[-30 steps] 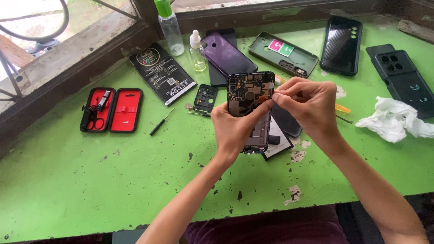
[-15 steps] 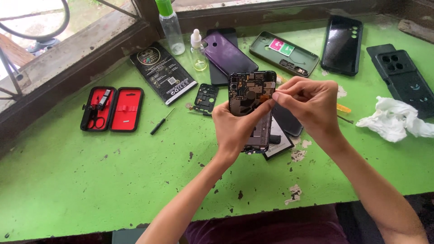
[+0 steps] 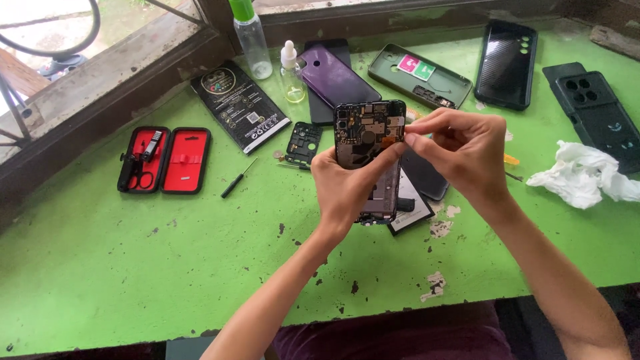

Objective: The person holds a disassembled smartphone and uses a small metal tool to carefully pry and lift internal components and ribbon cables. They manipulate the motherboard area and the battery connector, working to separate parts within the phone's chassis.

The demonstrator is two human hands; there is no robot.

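Note:
My left hand (image 3: 350, 190) holds an opened phone (image 3: 369, 137) upright above the green table (image 3: 133, 267), its back cover off and the circuit board facing me. My right hand (image 3: 460, 150) is at the phone's upper right edge, thumb and forefinger pinched at a small part on the board. What sits between those fingertips is too small to make out. Under the hands lie a dark flat phone part (image 3: 423, 177) and a black-framed panel (image 3: 410, 213).
An open red tool case (image 3: 167, 160), a small screwdriver (image 3: 237, 180), a black packet (image 3: 240, 107), a small camera frame (image 3: 303, 142), two bottles (image 3: 253, 40), a purple back cover (image 3: 333, 80), a green case (image 3: 420, 77), black phone cases (image 3: 507, 63) and crumpled white tissue (image 3: 580, 177) lie around.
The phone and both hands stay in nearly the same place. My right fingers have shifted slightly at the phone's upper right edge.

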